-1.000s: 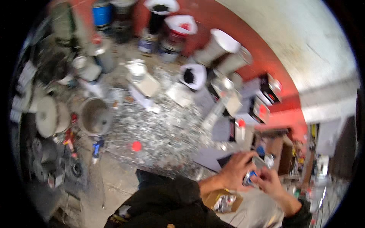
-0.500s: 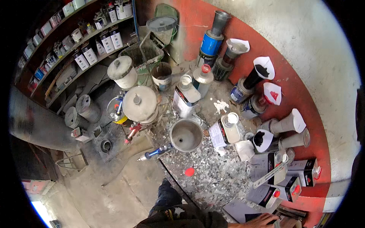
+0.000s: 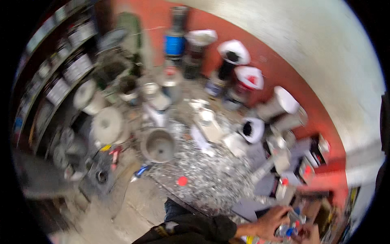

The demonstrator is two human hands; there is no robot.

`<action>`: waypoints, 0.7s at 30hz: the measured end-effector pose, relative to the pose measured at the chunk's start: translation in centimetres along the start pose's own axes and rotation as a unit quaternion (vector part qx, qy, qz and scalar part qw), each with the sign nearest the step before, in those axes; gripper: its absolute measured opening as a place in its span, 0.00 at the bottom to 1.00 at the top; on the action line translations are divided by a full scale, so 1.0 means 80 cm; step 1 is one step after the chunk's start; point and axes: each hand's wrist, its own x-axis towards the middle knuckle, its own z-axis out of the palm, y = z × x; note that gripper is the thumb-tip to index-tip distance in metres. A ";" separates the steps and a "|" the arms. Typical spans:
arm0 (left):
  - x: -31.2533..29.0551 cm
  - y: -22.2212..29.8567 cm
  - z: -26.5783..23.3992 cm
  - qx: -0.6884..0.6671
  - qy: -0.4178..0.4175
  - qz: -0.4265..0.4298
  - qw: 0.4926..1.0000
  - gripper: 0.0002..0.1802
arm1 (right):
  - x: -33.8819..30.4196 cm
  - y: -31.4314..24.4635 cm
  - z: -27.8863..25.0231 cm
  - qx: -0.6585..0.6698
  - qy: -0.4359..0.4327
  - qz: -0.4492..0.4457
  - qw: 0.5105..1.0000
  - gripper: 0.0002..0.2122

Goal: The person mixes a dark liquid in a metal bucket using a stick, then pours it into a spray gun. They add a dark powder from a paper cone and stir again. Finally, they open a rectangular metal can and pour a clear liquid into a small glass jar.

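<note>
At the lower right, my left hand reaches out with curled fingers against a small clear container, blurred by motion. My right hand is close beside it, partly cut off by the lower edge, its fingers smeared. Between the hands show a blue cap-like piece and a red one; which hand grips which piece cannot be made out. Beyond my left hand stand rectangular tins, one with a red cap.
A grey metal pot stands on the paint-spattered tabletop, near a round red piece. Cans topped with paper-lined cups line the red wall. Lidded buckets and shelves of tins are at left.
My view has swung right, so the bench has shifted leftward and blurred. More of both hands shows, and the small clear container with red and blue pieces has come into sight between them.
</note>
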 end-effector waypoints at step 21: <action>0.032 0.071 -0.039 0.143 -0.143 0.001 0.979 0.24 | -0.033 -0.014 0.057 -0.131 0.250 0.088 0.955 0.24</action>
